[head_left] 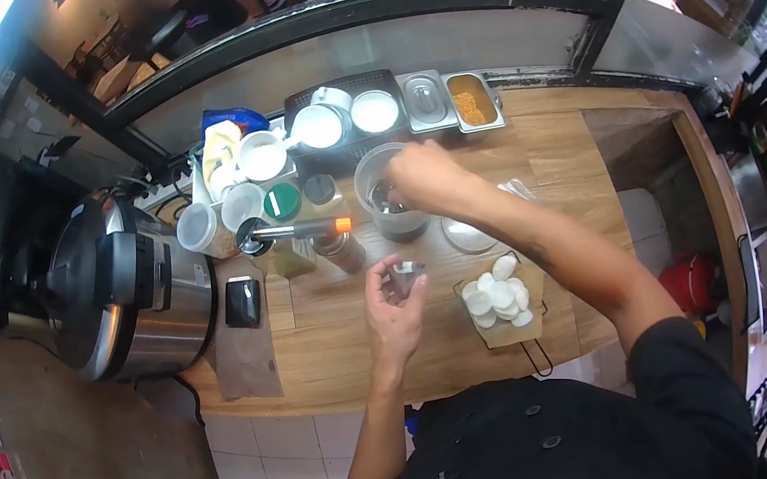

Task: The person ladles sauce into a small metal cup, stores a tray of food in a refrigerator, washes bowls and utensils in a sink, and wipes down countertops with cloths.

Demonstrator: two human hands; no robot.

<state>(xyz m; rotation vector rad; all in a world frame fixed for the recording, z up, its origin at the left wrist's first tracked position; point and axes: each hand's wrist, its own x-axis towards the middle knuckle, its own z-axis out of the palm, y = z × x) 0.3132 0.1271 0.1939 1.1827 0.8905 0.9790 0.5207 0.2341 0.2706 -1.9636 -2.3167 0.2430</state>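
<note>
Work looks midway, judging from this frame: clear tub (370, 179) open, dark contents inside, right hand (427, 176) at its mouth. Clear round lid (470, 235) lies just right of the tub, on the person's side; probably the tub's, so uncovering seems done. Dark stuff remains in the tub, so taking out seems unfinished; amount unclear.

Left hand (395, 310) is on the person's side of the tub, apart from it. Fingers partly curled, thumb opposite, grasping a small dark container (404, 279); its contents too small to tell. Right hand bent downward, fingers reaching into the tub; fingertips hidden, so can't tell if spread or pinched, or whether they hold anything.

White round pieces (495, 300) sit on a wire rack (537, 356), on the person's side of the tub and to its right; neither hand touches them. Left of the tub: torch-like tool (301, 231) with orange tip, green-lidded jar (283, 201). Beyond the tub, to its right: metal pan (474, 102) of orange crumbs.
</note>
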